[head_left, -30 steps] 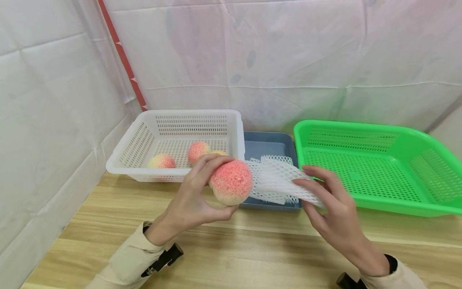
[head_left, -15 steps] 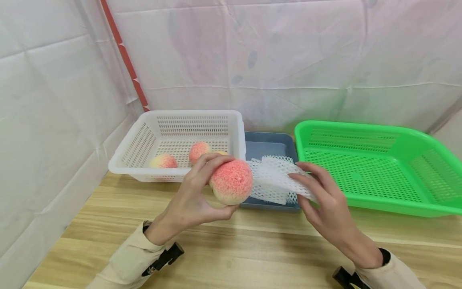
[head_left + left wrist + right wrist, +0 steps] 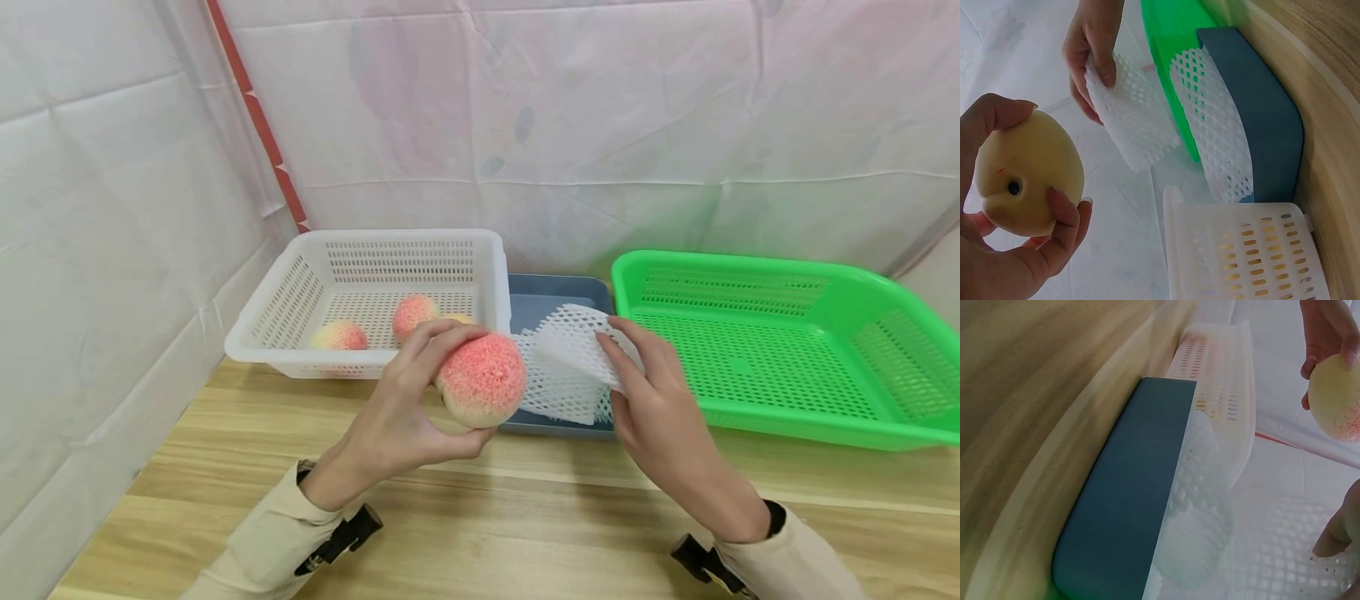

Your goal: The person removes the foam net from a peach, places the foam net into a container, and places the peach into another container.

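My left hand (image 3: 408,408) grips a pink and cream peach (image 3: 483,379) above the table, thumb below and fingers over the top. In the left wrist view the pale underside of that peach (image 3: 1029,172) shows a small dark hole. My right hand (image 3: 663,408) pinches a white foam net sleeve (image 3: 581,342) between thumb and fingers, to the right of the peach and apart from it. Below that sleeve, more foam net sleeves (image 3: 558,400) lie in the blue-grey tray (image 3: 558,286).
On the left stands a white perforated basket (image 3: 360,357) with several peaches (image 3: 414,315) in it. A green perforated basket (image 3: 750,421) is on the right. The wooden table (image 3: 480,517) runs along the front, and white cloth (image 3: 600,108) hangs behind.
My right hand has moved left with the foam net sleeve, bringing it nearer the peach and turning it more upright. The left hand and its peach have stayed nearly still.
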A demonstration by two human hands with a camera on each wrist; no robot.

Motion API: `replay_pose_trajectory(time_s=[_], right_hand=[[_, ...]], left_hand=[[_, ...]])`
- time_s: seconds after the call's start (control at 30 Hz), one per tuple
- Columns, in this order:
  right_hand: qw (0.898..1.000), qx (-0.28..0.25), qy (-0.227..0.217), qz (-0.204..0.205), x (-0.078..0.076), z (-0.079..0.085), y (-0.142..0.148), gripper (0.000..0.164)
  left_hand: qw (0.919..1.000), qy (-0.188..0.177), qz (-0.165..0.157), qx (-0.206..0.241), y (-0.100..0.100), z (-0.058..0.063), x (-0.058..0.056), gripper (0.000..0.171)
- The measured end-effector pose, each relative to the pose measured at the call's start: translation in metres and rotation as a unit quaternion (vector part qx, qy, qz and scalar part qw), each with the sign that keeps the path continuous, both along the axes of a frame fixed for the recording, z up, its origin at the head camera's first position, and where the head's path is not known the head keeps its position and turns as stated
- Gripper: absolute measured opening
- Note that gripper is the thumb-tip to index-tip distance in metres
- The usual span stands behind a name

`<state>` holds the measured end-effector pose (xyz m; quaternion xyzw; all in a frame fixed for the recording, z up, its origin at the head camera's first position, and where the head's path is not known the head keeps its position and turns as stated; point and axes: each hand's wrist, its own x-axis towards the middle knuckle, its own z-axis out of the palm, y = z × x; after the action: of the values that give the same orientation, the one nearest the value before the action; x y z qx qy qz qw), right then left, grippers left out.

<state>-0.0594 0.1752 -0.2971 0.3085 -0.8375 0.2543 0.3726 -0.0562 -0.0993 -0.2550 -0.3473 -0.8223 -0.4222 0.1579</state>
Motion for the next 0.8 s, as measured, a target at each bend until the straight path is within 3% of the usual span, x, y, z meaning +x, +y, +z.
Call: replay_pose_trajectory(time_s=[0.27, 0.6, 0.7, 0.8], right_hand=[[0.992, 0.078, -0.026, -0.097, -0.005, 0.002, -0.012, 0.062], [0.983, 0.116, -0.029, -0.138, -0.016, 0.003, -0.024, 0.065], [0.98, 0.136, -0.082, -0.118, -0.016, 0.0, -0.031, 0.064], [0.965, 0.16, -0.187, -0.092, -0.013, -0.003, -0.038, 0.053]], left_hand=[[0.9999, -0.014, 0.002, -0.006, 0.001, 0.0, 0.001, 0.084], [0.9999, -0.012, 0.002, -0.009, 0.001, -0.001, 0.002, 0.084], [0.9999, -0.01, 0.002, -0.009, 0.0, 0.0, 0.001, 0.084], [0.9999, -0.006, 0.001, -0.012, 0.0, 0.0, 0.001, 0.084]])
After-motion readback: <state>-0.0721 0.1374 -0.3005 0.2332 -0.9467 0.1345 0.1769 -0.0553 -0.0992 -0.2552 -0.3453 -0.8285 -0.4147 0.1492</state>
